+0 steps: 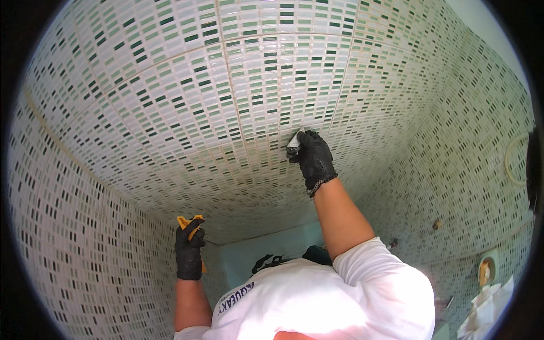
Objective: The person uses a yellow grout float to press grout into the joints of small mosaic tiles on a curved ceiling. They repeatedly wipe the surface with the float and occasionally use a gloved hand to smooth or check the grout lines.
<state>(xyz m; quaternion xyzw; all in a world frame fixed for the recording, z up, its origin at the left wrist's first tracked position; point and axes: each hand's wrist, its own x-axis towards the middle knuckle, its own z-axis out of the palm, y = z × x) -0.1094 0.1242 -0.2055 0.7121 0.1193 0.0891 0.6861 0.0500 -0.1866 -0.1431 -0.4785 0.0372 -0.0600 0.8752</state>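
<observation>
My right hand (pixel 315 157), in a black glove, is raised against the mosaic-tiled wall (pixel 255 97). Between its thumb and fingers is a small whitish, wedge-shaped piece (pixel 294 141); its kind is not plain, and the fingers hide part of it. Lower and to the left, my left hand (pixel 189 250), also black-gloved, is closed around a yellow plastic tool (pixel 194 231). The tool's forked top shows above the fingers, while the glove covers most of its body. That hand is apart from the wall in front, near the left corner.
Tiled walls also rise on the left (pixel 63 225) and right (pixel 459 170). A pipe stub (pixel 437 224) sticks out of the right wall. Farther down are a recessed holder (pixel 487 272) and crumpled white sheeting (pixel 484 310). A pale ring-shaped fitting (pixel 510 159) is at the far right.
</observation>
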